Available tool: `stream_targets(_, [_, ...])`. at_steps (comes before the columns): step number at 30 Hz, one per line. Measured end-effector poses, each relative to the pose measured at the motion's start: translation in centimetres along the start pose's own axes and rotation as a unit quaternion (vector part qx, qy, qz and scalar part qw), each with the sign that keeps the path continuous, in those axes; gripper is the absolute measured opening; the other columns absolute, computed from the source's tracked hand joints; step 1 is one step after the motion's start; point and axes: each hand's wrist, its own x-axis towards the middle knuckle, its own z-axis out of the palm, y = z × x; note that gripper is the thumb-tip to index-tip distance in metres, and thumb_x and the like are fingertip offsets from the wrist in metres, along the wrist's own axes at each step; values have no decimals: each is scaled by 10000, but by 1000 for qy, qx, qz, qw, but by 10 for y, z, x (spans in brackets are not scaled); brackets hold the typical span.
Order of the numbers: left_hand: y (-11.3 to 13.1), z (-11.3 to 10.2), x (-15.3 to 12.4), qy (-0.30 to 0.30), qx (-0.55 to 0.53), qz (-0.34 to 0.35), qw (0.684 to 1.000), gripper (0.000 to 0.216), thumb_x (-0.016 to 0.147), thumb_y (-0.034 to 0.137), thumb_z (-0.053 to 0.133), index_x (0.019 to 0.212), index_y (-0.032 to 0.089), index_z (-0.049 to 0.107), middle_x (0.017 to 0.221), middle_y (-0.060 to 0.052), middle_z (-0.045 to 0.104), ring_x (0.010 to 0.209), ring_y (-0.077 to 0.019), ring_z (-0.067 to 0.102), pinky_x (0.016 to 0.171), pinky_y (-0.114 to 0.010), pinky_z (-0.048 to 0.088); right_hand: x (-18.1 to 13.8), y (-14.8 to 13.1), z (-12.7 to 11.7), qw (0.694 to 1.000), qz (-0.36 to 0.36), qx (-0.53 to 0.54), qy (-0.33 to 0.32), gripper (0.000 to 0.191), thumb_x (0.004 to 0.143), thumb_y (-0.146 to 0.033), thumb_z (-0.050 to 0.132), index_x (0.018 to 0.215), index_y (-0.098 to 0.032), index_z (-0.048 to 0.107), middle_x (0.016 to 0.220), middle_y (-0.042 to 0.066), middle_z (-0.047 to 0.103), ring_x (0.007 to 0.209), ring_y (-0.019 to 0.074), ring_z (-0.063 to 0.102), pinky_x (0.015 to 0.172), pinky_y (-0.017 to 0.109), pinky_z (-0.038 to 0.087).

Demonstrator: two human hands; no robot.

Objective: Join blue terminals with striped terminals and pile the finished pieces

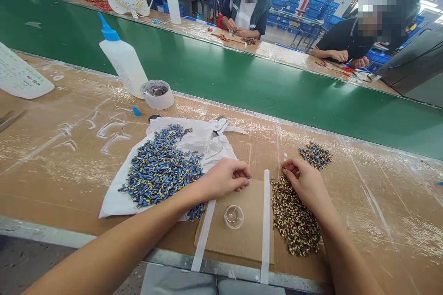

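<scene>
Both curl loosely, contents unclear: left hand (224, 179) above cardboard (251, 237); right hand (306, 184) near dark pieces (294, 223).

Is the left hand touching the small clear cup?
Apart: the head view shows bare cardboard between the left hand and the small clear cup.

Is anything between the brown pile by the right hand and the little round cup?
Yes, a white tape strip runs between the brown pile and the clear cup. It looks flat, so it probably wouldn't block the right hand.
</scene>
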Motion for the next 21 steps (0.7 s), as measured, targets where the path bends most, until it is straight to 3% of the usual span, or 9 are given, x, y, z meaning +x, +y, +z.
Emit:
stream_targets(5, [1, 0, 0, 36, 26, 8, 999, 92, 812, 141, 608, 877, 116, 668, 679, -26, 649, 617, -116, 591, 591, -222, 457, 2, -8, 2, 998, -49, -24, 13, 160, 851, -218, 496, 835, -201, 655, 864, 50, 623, 786, 207, 599, 728, 335, 443])
stream_targets(11, [1, 0, 0, 41, 33, 5, 999, 113, 822, 165, 601, 898, 124, 674, 668, -23, 645, 609, -119, 593, 597, -229, 469, 3, -13, 6, 998, -39, -28, 34, 253, 821, -175, 528, 1052, -136, 623, 813, 52, 617, 750, 206, 602, 696, 319, 450])
stream_targets(15, [-4, 2, 1, 35, 9, -5, 999, 135, 829, 186, 592, 916, 122, 674, 673, -31, 651, 607, -123, 608, 605, -240, 493, 2, -10, 5, 998, -40, -43, 22, 195, 847, -186, 523, 902, -171, 709, 837, 63, 647, 751, 206, 624, 720, 329, 453])
stream_targets(21, [-9, 5, 1, 47, -49, -20, 997, 196, 840, 208, 570, 963, 95, 673, 753, -80, 691, 609, -131, 630, 619, -263, 524, 5, -6, 2, 999, -32, -13, 25, 192, 850, -206, 552, 859, -205, 743, 847, 57, 677, 763, 215, 634, 715, 345, 452])
